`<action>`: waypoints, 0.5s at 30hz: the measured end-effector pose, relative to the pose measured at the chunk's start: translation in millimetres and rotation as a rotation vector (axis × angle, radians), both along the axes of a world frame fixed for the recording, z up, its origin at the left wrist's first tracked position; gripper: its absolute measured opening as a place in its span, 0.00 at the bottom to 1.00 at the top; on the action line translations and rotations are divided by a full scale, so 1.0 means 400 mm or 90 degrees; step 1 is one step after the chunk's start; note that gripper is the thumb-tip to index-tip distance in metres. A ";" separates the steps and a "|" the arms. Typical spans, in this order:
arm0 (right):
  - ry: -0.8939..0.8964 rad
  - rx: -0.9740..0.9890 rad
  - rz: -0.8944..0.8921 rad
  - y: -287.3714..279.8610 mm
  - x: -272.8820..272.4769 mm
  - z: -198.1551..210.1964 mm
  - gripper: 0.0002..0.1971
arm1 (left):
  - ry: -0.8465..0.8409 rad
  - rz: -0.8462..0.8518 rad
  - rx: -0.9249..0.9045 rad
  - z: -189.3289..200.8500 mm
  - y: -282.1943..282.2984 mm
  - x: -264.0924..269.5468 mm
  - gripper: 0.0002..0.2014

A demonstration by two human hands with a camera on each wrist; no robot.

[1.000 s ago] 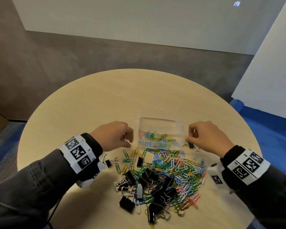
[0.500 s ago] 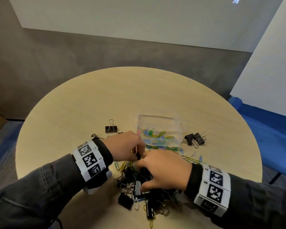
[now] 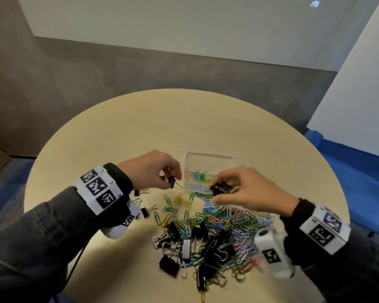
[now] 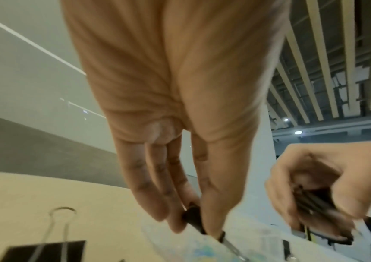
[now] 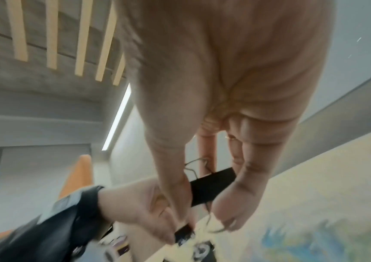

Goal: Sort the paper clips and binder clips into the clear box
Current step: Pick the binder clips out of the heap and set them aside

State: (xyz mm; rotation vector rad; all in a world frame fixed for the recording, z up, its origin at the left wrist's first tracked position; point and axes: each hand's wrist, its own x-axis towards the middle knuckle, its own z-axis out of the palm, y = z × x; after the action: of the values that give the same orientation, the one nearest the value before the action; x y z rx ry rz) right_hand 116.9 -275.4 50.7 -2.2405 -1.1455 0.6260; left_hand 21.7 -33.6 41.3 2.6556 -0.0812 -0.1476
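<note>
The clear box sits mid-table with several coloured paper clips inside. My left hand is just left of it and pinches a small black binder clip, seen between thumb and fingers in the left wrist view too. My right hand hovers at the box's near edge, gripping a larger black binder clip, which the right wrist view shows as a black binder clip held between thumb and fingers. A mixed pile of paper clips and binder clips lies in front of the box.
Loose binder clips lie on the round wooden table: some under my left wrist and one wire handle showing right of the box. Another binder clip rests near my left hand. Blue floor lies beyond the table's right edge.
Both hands rose out of the pile, each carrying a black binder clip. The left moved back left of the box, the right up to the box's near edge.
</note>
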 end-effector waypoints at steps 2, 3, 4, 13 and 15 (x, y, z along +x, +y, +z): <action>-0.089 -0.002 -0.059 -0.035 0.053 0.004 0.11 | -0.017 0.041 0.054 -0.014 0.024 0.004 0.11; -0.147 -0.037 -0.079 -0.054 0.079 0.004 0.09 | -0.011 0.057 0.074 -0.024 0.034 0.004 0.11; -0.195 -0.091 -0.093 -0.073 0.100 0.003 0.08 | 0.001 0.067 0.092 -0.035 0.041 0.005 0.11; -0.254 -0.354 -0.125 -0.154 0.154 -0.079 0.16 | 0.057 0.096 0.227 -0.053 0.033 0.002 0.14; -0.360 -0.352 -0.129 -0.151 0.137 -0.079 0.16 | 0.046 0.070 0.186 -0.041 0.019 0.000 0.12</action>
State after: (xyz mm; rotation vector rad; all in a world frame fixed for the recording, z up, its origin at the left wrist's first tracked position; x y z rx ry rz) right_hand 171.5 -335.6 19.0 -3.0972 -1.0524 0.2389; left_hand 21.7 -26.2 24.9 2.9330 0.1184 -0.2357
